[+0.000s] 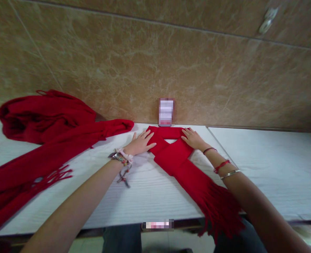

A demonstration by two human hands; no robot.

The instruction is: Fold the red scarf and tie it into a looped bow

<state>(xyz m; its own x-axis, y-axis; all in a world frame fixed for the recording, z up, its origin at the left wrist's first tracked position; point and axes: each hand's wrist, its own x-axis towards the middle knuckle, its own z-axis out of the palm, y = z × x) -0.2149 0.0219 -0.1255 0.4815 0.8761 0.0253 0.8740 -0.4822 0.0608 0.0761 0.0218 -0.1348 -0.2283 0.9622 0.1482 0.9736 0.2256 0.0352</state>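
A red scarf (173,156) lies on the white table, folded into a loop with its two parts crossing. Its fringed end runs toward me and hangs over the table's front edge at the right. My left hand (141,143) rests flat with fingers spread on the loop's left corner. On the upper right corner of the loop lies my right hand (193,138), its fingers stretched out and pressing the cloth. A small patch of bare table shows inside the loop.
A bunched heap of red cloth (47,119) lies at the left, its fringed part trailing toward me. A phone-like object (166,111), blurred out, leans against the brown tiled wall (134,70). The white table (271,168) has a seam at the right.
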